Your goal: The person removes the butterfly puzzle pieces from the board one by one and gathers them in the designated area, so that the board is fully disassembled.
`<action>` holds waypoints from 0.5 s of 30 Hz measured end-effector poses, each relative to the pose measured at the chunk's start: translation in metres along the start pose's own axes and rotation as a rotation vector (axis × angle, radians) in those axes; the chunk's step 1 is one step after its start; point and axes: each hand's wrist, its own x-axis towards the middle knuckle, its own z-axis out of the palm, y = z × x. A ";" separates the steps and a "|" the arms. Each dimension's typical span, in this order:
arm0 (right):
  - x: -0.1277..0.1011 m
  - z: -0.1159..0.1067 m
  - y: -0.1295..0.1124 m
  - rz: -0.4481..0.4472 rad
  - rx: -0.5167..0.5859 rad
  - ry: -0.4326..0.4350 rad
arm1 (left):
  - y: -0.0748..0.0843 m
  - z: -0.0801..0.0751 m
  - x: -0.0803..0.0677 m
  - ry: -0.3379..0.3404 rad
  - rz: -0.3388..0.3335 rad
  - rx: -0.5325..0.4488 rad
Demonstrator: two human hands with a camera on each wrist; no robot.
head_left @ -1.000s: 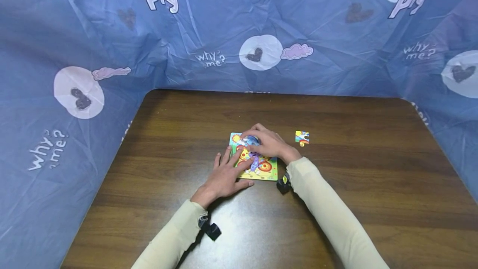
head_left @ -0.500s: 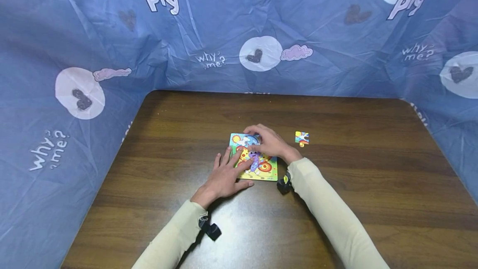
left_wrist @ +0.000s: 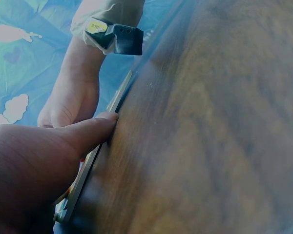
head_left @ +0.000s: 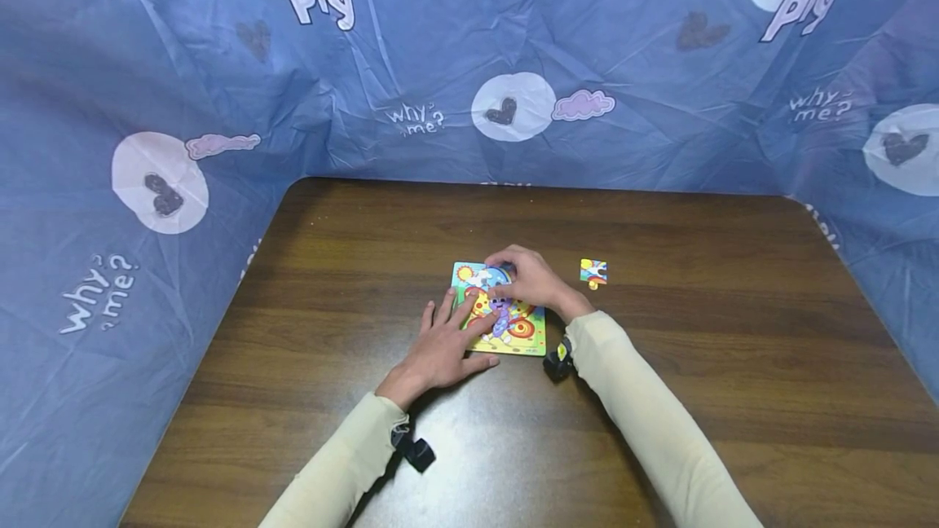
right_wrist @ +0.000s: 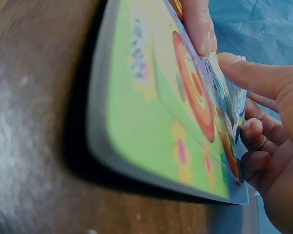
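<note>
- While my left hand [head_left: 440, 345] lies flat with fingers spread, its fingertips resting on the left edge of the puzzle board [head_left: 524, 336] and the thumb against the near edge, nothing is gripped; the board could slide on the smooth table [head_left: 660, 218] if that pressure eases.
- My right hand [head_left: 530, 279] sits over the upper part of the board, fingers bent and pressing on a puzzle piece [head_left: 490, 275]. I cannot tell whether the piece is pinched or only pushed down.
- Risk: uneven pressure could tilt the piece so a tab rides over its neighbour and jams, or lifts adjacent pieces out.
- Risk: my sleeve or wrist could brush the loose piece [head_left: 592, 270], which lies just right of centre frame, apart from the board.
- Appearance: the board is a thin, flat rectangle at centre frame, brightly printed in green, yellow, red and blue, with a grey rim visible in the right wrist view [right_wrist: 136, 161].
</note>
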 end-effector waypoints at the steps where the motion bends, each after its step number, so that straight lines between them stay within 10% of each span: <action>1: 0.000 0.000 0.000 0.004 0.009 0.004 | 0.000 0.000 0.000 -0.002 -0.002 0.003; 15: -0.009 -0.016 0.004 0.009 0.091 0.060 | 0.001 -0.001 -0.001 -0.007 -0.007 -0.006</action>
